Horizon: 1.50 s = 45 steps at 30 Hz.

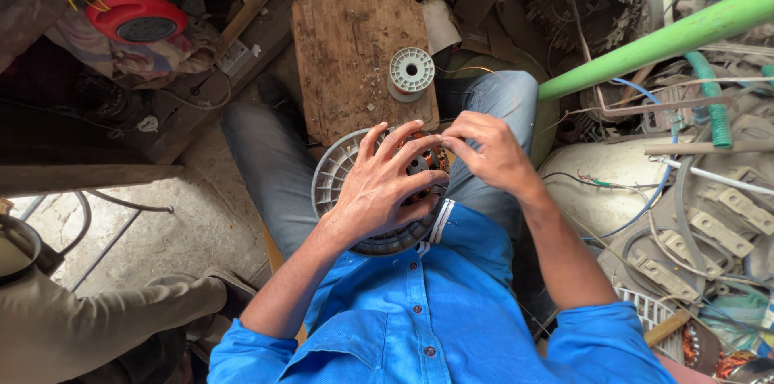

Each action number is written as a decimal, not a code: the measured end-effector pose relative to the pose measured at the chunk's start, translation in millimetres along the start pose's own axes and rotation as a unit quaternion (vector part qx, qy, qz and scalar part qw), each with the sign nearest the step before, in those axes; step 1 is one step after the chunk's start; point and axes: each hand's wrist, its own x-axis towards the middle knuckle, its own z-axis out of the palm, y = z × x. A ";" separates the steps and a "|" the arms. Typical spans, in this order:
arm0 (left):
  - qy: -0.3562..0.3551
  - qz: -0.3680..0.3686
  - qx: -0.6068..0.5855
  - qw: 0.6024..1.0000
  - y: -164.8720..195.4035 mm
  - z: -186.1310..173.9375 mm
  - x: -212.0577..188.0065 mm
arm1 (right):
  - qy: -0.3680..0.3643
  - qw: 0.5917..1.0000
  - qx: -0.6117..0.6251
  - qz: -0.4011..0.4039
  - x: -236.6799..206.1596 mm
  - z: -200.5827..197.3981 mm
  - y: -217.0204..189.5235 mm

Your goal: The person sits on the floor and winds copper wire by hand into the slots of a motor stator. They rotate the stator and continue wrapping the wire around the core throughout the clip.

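Grey motor stator (pixel 347 182) sits on the lap, copper windings partly showing under the spread left hand (pixel 379 190) steadying it. Right hand (pixel 488 150) pinches fine wire, fingertips closed. Just beyond, a near-empty white spool (pixel 411 71) on the wooden board (pixel 347 53); coils already seated, winding unfinished.

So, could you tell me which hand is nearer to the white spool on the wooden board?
Right. The right hand sits just below the white spool; the left hand is lower, spread over the round grey motor housing.
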 end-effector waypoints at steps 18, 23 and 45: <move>-0.003 -0.021 -0.002 1.000 1.2 1.2 0.7 | -0.040 0.997 0.045 -0.057 -25.8 -8.4 -52.0; -0.003 -0.008 0.007 1.000 -0.1 2.6 -0.9 | -0.026 0.997 0.064 -0.027 -44.5 -10.7 -36.5; 0.021 0.017 0.001 1.000 0.5 -3.4 -1.0 | -0.027 0.996 0.075 0.026 -16.9 17.7 33.3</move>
